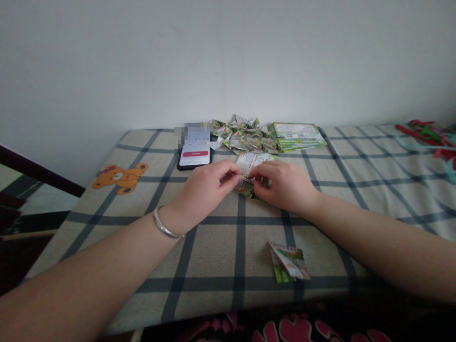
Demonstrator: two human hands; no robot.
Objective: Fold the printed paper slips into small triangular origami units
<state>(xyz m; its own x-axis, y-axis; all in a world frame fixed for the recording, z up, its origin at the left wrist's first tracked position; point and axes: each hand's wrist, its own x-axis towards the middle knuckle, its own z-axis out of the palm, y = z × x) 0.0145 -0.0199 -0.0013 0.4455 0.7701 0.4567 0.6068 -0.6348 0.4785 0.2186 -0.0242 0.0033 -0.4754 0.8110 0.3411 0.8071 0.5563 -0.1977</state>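
Between my hands, over the middle of the table, is a printed green-and-white paper sheet [251,161], partly covered by my fingers. My left hand [217,183], with a silver bangle at the wrist, pinches the sheet at a crease. From the other side my right hand [281,183] pinches it too, thumb and fingers closed close to the left fingertips. Nearer to me a folded piece of the same printed paper [290,262] lies by itself. Behind my hands sits a pile of several small folded paper pieces [245,135].
A phone [194,147] with a lit screen lies left of the pile. Flat printed sheets [299,135] are stacked to its right. Coloured ribbons or cords [431,137] lie at the far right. A bear figure [120,178] is on the checked tablecloth [210,242]; a wall stands behind.
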